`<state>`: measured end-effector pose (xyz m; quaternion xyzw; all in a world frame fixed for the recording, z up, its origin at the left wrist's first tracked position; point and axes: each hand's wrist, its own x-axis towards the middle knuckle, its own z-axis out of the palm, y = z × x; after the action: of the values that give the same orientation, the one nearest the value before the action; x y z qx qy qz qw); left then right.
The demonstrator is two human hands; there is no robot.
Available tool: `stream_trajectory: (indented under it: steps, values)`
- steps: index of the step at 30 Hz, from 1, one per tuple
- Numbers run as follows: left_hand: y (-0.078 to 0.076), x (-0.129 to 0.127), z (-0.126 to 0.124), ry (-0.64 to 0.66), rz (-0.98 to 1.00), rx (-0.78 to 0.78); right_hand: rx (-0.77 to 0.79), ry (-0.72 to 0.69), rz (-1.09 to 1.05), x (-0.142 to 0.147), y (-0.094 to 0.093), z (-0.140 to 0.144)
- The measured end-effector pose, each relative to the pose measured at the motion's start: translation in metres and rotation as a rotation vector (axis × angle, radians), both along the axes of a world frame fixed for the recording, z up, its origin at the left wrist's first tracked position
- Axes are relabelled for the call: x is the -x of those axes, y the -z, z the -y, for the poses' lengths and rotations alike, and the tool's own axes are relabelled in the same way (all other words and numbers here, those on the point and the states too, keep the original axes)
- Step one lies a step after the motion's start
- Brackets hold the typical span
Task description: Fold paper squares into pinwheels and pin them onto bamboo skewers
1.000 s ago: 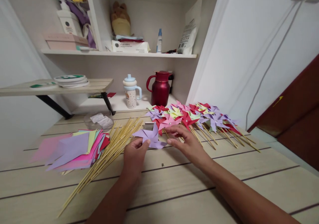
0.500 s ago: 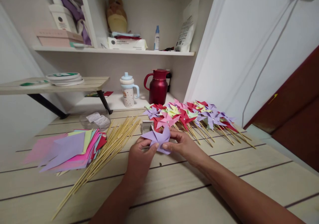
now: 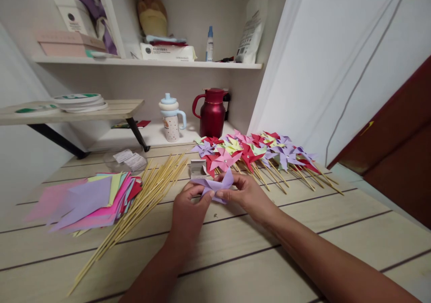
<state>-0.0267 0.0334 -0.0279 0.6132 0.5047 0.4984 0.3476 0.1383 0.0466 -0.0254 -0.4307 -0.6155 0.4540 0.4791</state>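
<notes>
Forearms enter from the bottom edge, both cut off at the elbow. Left hand [image 3: 188,211] and right hand [image 3: 247,194] meet over the wooden table [image 3: 303,249], and between them sits a purple paper pinwheel [image 3: 215,185], lifted just off the boards. Left thumb and fingers are pinched on its near-left edge; right fingertips are closed on its right side, though the paper hides how far they wrap under it. Bamboo sticks [image 3: 141,204] fan out just left of the hands, beside a stack of coloured paper squares [image 3: 90,199] whose left edge blurs out. Behind the pinwheel a small metal box [image 3: 197,168] is hard to make out. Farther back lie finished pinwheels on sticks [image 3: 262,152], then a red jug [image 3: 213,113].
</notes>
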Motion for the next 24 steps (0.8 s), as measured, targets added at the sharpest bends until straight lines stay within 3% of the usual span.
stream_trajectory:
  steps: [11,19,24]
  values:
    - [0.0027,-0.0031,0.003,-0.102,-0.036,0.02,0.119,0.006,-0.096,0.0035,-0.0013,0.0037]
    - [0.0075,-0.0043,0.0001,-0.091,0.011,0.047,0.111,0.009,-0.125,0.0039,-0.0012,0.0037]
    - [0.0099,-0.0043,-0.002,-0.021,0.086,0.124,0.112,0.018,-0.128,0.0039,-0.0011,0.0046]
